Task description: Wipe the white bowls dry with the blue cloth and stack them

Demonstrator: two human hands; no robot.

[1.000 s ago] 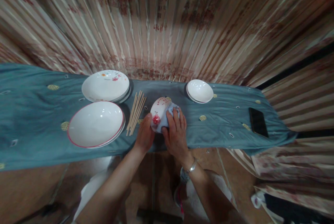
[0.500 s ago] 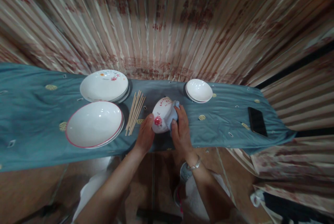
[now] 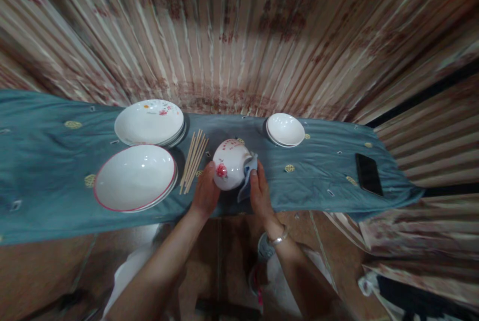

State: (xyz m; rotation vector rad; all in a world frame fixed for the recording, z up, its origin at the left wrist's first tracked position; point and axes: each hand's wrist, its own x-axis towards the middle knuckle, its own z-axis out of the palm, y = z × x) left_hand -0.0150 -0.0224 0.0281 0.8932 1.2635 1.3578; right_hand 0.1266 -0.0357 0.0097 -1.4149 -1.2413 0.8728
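Note:
A white bowl (image 3: 232, 168) with red flowers on its outside is held over the table, its patterned outer side turned up toward me. My left hand (image 3: 207, 188) grips the bowl at its left edge, the fingers partly hidden beneath it. At the bowl's right side, my right hand (image 3: 261, 191) is closed on a light blue cloth (image 3: 247, 176), which touches the bowl and hangs down at its near corner. Just left of the bowl lie several wooden chopsticks (image 3: 193, 162) in a loose bundle.
The table has a teal patterned cloth (image 3: 318, 191). Stacked floral plates (image 3: 149, 124) stand back left, with stacked red-rimmed bowls (image 3: 134, 178) in front. Small white bowls (image 3: 286, 130) are stacked back right. A black phone (image 3: 368, 174) lies far right. A pleated curtain (image 3: 224, 36) hangs behind.
The bowl has turned in my hands, showing more of its outer side, and shifted slightly left. The blue cloth now hangs lower along its right side.

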